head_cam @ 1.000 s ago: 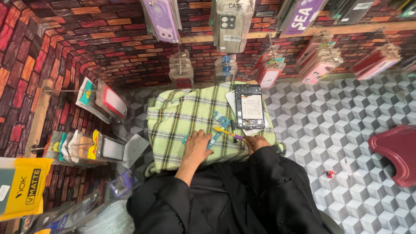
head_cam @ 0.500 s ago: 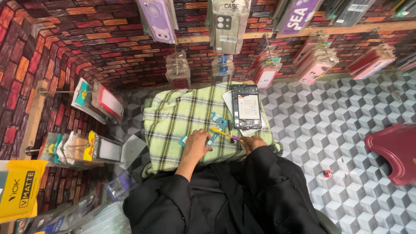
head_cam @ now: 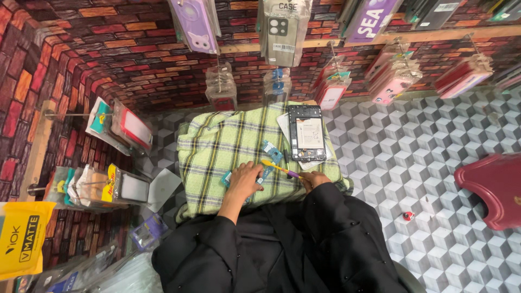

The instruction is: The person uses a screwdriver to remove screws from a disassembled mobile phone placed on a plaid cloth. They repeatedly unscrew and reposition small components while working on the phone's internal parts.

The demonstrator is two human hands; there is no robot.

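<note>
A green plaid cloth covers a small work surface in front of me. My left hand presses down on a small blue circuit board lying on the cloth. My right hand holds a yellow screwdriver with a purple end, its tip pointing left toward the boards. Another blue board piece lies just beyond the tool. An opened tablet with its back off rests on white paper at the cloth's right edge.
Packaged phone cases hang on a brick-pattern wall above and at the left. A dark red plastic stool stands at the right on the cube-pattern floor. A small red object lies on the floor.
The view has shifted slightly. Both hands stay at the same spot on the cloth, with the screwdriver still over the small boards.
</note>
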